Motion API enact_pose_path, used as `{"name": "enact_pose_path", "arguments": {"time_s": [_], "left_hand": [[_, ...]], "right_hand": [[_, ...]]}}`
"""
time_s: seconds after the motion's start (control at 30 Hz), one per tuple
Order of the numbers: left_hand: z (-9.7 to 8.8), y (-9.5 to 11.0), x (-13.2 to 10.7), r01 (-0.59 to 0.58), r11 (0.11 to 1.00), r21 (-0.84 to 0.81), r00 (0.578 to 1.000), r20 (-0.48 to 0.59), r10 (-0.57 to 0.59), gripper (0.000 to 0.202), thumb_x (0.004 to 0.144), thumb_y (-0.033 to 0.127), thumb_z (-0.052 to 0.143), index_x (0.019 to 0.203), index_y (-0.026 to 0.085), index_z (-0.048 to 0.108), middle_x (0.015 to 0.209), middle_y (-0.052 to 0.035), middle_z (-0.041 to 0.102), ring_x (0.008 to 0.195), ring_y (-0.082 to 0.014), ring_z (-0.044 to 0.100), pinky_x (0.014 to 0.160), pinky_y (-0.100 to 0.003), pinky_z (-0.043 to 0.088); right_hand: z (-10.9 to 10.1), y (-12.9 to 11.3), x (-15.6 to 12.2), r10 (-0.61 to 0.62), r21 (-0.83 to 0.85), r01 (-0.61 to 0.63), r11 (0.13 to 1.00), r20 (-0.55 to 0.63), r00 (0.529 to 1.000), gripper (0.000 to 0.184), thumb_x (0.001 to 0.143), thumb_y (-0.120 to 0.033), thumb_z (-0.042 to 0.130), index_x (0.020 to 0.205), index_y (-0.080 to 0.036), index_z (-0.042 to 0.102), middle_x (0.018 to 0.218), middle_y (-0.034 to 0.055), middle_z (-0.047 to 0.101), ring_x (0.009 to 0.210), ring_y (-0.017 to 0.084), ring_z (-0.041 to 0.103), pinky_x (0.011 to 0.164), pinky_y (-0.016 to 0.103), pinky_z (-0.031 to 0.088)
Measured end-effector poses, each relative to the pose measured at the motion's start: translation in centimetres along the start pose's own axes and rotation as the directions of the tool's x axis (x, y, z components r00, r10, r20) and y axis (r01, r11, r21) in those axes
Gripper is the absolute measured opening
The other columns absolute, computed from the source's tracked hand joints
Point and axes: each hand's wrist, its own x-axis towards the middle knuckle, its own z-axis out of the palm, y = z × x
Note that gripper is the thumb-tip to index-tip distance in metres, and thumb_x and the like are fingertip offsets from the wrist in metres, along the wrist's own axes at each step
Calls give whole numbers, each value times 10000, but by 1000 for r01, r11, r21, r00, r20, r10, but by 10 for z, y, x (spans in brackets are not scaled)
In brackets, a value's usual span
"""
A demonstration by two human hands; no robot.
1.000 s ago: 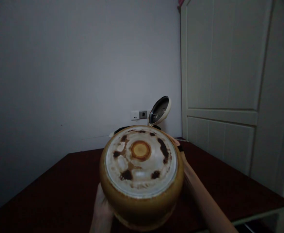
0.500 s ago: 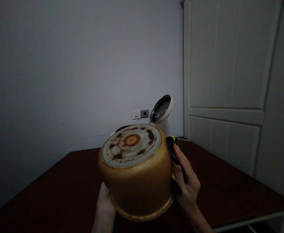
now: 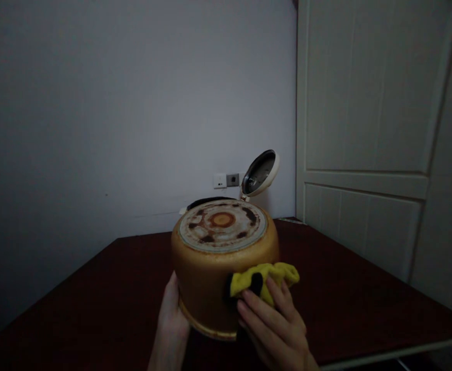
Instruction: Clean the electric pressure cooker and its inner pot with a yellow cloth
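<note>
A golden rice cooker inner pot (image 3: 206,281) is held up bottom side up and tilted, its pale base (image 3: 195,239) marked with brown stains and rings. My left hand (image 3: 171,309) grips the pot at its lower left by the rim; its fingertips are hidden behind the wall. In my right hand (image 3: 272,319) is a yellow and black cloth (image 3: 264,275), pressed with the fingers against the pot's right front side. Behind the pot stands a rice cooker with its white lid (image 3: 262,172) raised; most of its body is hidden.
The dark red tabletop (image 3: 133,288) spreads under and around my hands, with its front edge at lower right. A pale wall with sockets (image 3: 226,180) rises behind. To the right stands a white panelled cupboard door (image 3: 365,103).
My right hand has moved the cloth from the pot's right side round to its front. The pot sits slightly further right in view, and its tilt has changed a little.
</note>
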Motion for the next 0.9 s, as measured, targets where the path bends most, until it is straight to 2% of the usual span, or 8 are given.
{"name": "enact_pose_path", "arguments": {"time_s": [0.13,0.3,0.47,0.57,0.63,0.73,0.83,0.9], "left_hand": [[11,13,-7,35,996,-79,986,-161,-48,352,883,279,442,1155,115,594,789,-63,727,788,-221,687,740,-339,548],[19,24,-18,-128,991,28,916,-379,129,338,895,351,442,1085,135,620,733,-45,718,739,-199,691,711,-292,543],[22,24,-19,-241,968,72,919,-305,251,318,882,347,468,989,112,653,735,-63,713,703,-191,687,671,-270,546],[26,21,-22,-262,950,172,910,-285,303,323,869,370,492,933,108,671,699,-64,705,692,-201,683,615,-259,536],[26,18,-25,-272,930,246,904,-267,335,335,847,403,525,904,109,675,684,-62,704,687,-207,681,577,-252,523],[19,12,-28,-265,922,281,924,-200,327,388,762,468,618,879,103,677,698,-76,710,661,-213,677,537,-250,512],[7,9,-25,-216,943,254,952,-159,261,406,708,467,677,882,100,681,724,-88,715,621,-211,673,527,-262,516],[-1,9,-20,-206,956,211,960,-144,239,370,711,439,687,871,106,685,739,-84,719,621,-205,675,560,-273,531]], "right_hand": [[12,-16,14,-84,82,79,994,58,995,299,920,-152,422,1051,-256,670,1063,-84,683,1270,94,401,1134,259,203],[26,-29,33,-205,214,157,964,226,952,283,902,-134,435,1071,-147,661,1162,-20,650,1242,103,451,993,177,430],[30,-20,81,-311,251,238,938,309,899,262,873,-134,492,1067,-74,657,1120,78,672,1223,234,479,1081,343,347],[36,-4,122,-359,267,263,927,433,827,217,849,-140,538,1002,-82,679,1031,123,694,1131,262,549,1031,412,376],[43,12,149,-346,326,181,928,572,744,189,807,-141,587,954,-110,702,947,119,713,1022,253,609,962,418,420],[54,43,178,-194,365,-143,920,742,642,199,803,-166,577,930,-153,731,871,93,731,811,207,664,763,327,494],[64,81,188,-177,452,-481,751,840,512,219,797,-247,602,952,-165,734,860,55,738,757,171,660,688,253,483],[67,108,182,-131,469,-633,617,854,504,248,763,-325,642,931,-172,739,864,40,737,783,168,654,686,236,475]]}}
